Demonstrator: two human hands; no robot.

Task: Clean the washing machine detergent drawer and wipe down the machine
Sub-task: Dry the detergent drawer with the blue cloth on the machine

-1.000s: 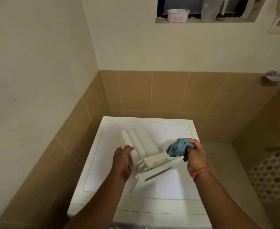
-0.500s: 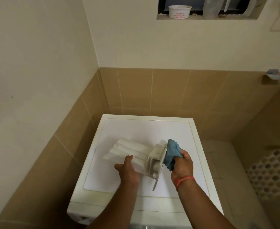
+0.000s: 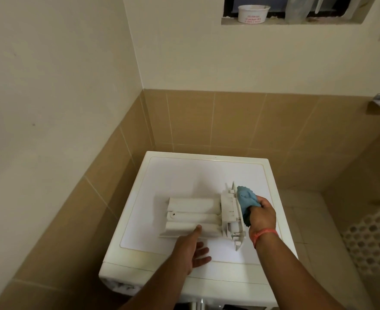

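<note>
Your left hand (image 3: 190,247) steadies the detergent drawer (image 3: 198,217) with relaxed fingers on the washing machine (image 3: 184,175) top so your right hand (image 3: 263,213), clutching the blue cloth (image 3: 247,200), can scrub its front panel.

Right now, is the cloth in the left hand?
No: the right hand grips the blue cloth against the detergent drawer front, while the left hand holds none.

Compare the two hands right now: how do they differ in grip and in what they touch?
The right hand is curled round the blue cloth, pressing it against the drawer front panel; the left hand holds nothing, fingers straight. The right sits at the drawer's right end; the left lies at its near long side, thumb on it. Both are over the machine top.
</note>
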